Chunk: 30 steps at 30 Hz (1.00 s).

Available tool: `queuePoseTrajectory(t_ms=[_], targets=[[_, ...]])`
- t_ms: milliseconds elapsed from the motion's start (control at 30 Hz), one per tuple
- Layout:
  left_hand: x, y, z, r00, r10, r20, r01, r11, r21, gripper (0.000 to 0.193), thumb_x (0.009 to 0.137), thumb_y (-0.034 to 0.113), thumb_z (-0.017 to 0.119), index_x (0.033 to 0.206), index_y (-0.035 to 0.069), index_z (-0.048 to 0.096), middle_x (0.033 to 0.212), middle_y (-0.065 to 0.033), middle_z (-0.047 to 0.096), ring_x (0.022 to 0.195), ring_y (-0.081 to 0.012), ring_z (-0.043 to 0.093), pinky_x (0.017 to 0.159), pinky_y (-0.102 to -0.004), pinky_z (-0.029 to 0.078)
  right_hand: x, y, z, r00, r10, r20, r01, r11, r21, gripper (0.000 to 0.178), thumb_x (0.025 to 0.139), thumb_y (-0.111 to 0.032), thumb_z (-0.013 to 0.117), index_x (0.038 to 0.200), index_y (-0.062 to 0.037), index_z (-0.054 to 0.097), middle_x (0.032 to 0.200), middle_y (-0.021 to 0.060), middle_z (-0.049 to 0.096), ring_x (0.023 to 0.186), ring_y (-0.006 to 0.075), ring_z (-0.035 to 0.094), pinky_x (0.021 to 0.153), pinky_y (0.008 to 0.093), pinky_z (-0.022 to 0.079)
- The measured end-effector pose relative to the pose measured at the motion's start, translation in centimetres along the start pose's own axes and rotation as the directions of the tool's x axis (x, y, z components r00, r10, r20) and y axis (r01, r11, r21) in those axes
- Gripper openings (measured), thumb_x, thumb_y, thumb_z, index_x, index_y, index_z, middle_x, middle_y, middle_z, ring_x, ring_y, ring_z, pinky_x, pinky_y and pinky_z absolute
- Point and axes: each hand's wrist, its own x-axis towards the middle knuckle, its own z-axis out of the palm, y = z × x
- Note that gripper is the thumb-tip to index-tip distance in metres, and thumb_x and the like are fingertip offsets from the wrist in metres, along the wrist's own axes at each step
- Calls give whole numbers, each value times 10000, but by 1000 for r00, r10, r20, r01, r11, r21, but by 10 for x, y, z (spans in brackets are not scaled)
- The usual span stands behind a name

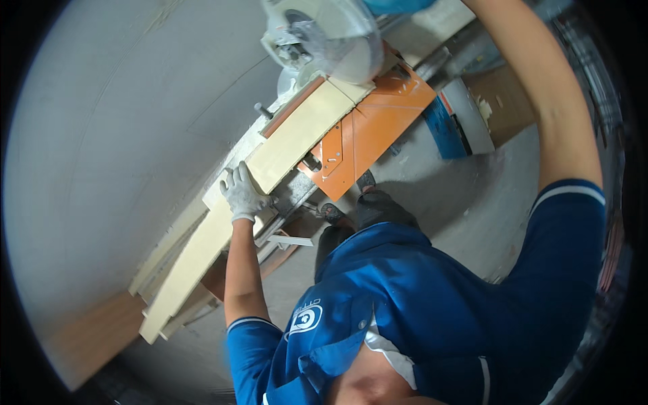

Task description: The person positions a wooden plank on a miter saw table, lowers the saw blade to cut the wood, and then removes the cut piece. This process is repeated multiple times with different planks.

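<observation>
My left hand (pixel 244 194), in a pale work glove, lies with spread fingers on long cream boarding, its thumb toward the near edge. One cream stretch (pixel 297 135) runs from the hand to the saw; another (pixel 192 263) runs down to the lower left. Whether they are one board, I cannot tell, since the hand covers where they meet. The mitre saw (pixel 324 40), with a pale body and clear guard, stands over the upper end of the boarding. Its orange table (pixel 385 125) extends toward me. My right forearm (pixel 509 34) passes out of the top edge; that hand is not visible.
A grey wall (pixel 121 135) rises behind the boarding. More cream strips (pixel 169 246) lie beside it at the lower left. A blue-and-white box (pixel 455 125) stands on the floor right of the saw. My feet (pixel 334 213) are below the orange table.
</observation>
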Motion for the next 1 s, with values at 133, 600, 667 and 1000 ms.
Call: queuePoseTrajectory(t_ms=[133, 600, 667, 1000], targets=[[9, -4, 13, 994, -54, 98, 62, 995, -81, 831, 537, 251, 815, 1276, 70, 479, 1218, -160, 602, 1197, -392, 547, 1040, -524, 410, -3, 13, 12, 998, -47, 42, 50, 996, -79, 558, 1081, -544, 401, 994, -74, 687, 691, 53, 631, 504, 173, 580, 454, 339, 484], [54, 71, 9, 998, 50, 35, -49, 998, -42, 934, 495, 351, 884, 1270, 51, 460, 1253, -207, 569, 1238, -418, 503, 1078, -498, 401, -20, 48, 3, 992, -108, 69, 110, 994, -23, 601, 1069, -579, 398, 996, -58, 688, 704, 83, 646, 577, 206, 621, 542, 375, 499], [55, 72, 4, 995, 25, 98, -21, 999, -37, 928, 499, 347, 884, 1269, 50, 461, 1254, -212, 567, 1240, -418, 501, 1082, -497, 398, -21, 48, 1, 991, -116, 71, 117, 993, -9, 608, 1067, -584, 397, 996, -55, 688, 706, 87, 648, 588, 211, 627, 554, 380, 501], [54, 62, 6, 993, 52, 103, -46, 997, -63, 999, 510, 302, 849, 1380, 47, 429, 1251, -231, 577, 1240, -432, 506, 1095, -480, 401, -21, 47, 0, 984, -151, 89, 150, 988, 25, 640, 1059, -609, 395, 997, -44, 688, 715, 109, 659, 640, 236, 656, 617, 406, 512]])
